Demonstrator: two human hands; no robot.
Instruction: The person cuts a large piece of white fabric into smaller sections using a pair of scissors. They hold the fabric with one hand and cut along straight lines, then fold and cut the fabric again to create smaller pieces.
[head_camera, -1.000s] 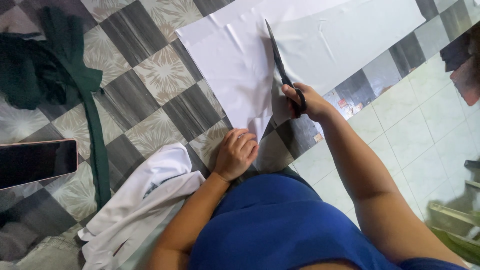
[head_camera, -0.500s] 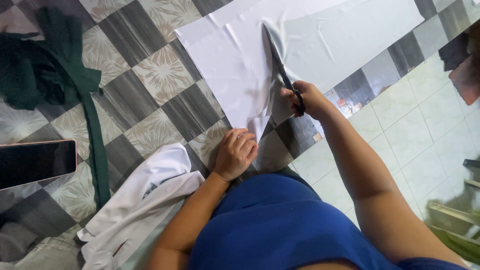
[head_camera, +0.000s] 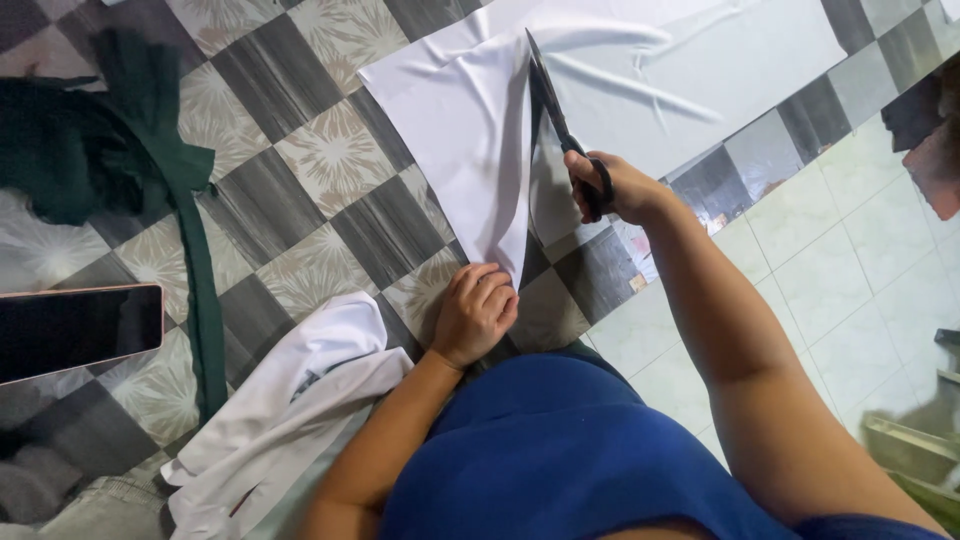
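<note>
A large sheet of white fabric (head_camera: 640, 90) lies spread on the patterned floor. My right hand (head_camera: 615, 188) grips black scissors (head_camera: 556, 112), whose blades sit in a cut running up through the sheet. The cut-off left part of the fabric (head_camera: 470, 150) hangs down to a point near my body. My left hand (head_camera: 475, 313) presses its fingers on that lower tip, holding the cloth against the floor.
A crumpled white garment (head_camera: 290, 420) lies at my left side. Dark green cloth with a long strip (head_camera: 150, 170) lies at the left. A dark-screened phone (head_camera: 75, 330) rests at the left edge. Pale tiles (head_camera: 850, 270) lie to the right.
The scissors have moved further up the white sheet, lengthening the cut. The left piece has separated more from the rest. My left hand has stayed on the fabric's lower tip.
</note>
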